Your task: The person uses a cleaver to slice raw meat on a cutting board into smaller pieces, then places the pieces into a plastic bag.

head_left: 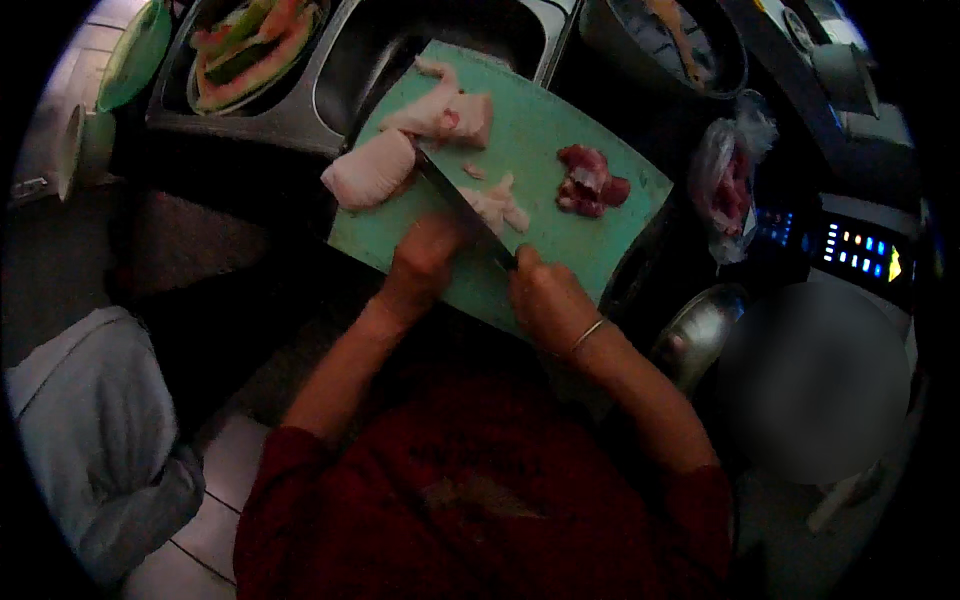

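My right hand (550,300) is closed round the handle of a knife (462,212). Its long dark blade slants up and left over a green cutting board (590,130), the tip close to a thick pale piece of raw meat (370,172). Left of the blade and close to it, my left hand (428,255) is over the near part of the board; its fingers are blurred. Beyond the knife lie another pale piece of meat with skin (440,112) and small pale scraps (500,205). A dark red piece of meat (592,182) rests on the board's right side.
The board's far end overlaps a metal sink (345,60). At far left, a bowl holds melon rinds (250,55). A large pot (665,45) stands beyond the board. To the right are bagged meat (728,180), a lit control panel (860,250) and a metal bowl (700,335).
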Motion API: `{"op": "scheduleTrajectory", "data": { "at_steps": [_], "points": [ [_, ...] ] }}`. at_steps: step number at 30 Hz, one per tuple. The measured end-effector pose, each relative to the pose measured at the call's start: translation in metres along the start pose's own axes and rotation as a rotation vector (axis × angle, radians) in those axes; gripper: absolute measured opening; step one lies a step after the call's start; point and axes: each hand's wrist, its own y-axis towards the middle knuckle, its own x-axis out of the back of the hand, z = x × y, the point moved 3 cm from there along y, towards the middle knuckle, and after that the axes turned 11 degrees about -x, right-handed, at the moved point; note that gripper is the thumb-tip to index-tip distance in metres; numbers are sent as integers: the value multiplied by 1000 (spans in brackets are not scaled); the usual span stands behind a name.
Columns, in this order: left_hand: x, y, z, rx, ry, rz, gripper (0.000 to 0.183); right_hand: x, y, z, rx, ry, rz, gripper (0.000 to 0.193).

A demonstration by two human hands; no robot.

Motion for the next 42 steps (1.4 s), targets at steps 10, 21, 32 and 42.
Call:
{"op": "scheduleTrajectory", "data": {
  "at_steps": [10, 21, 32, 42],
  "points": [
    [4, 6, -7, 27, 3, -43, 20, 26, -54, -25, -187, 18, 48, 17],
    [1, 6, -3, 77, 5, -15, 17, 30, -57, -18, -147, 47, 47, 19],
    [0, 10, -1, 40, -19, -16, 17, 36, -54, -16, -203, 100, 117, 17],
    [2, 13, 3, 15, -13, -7, 20, 33, -48, -24, -101, 151, 101, 20]
  ]
}}
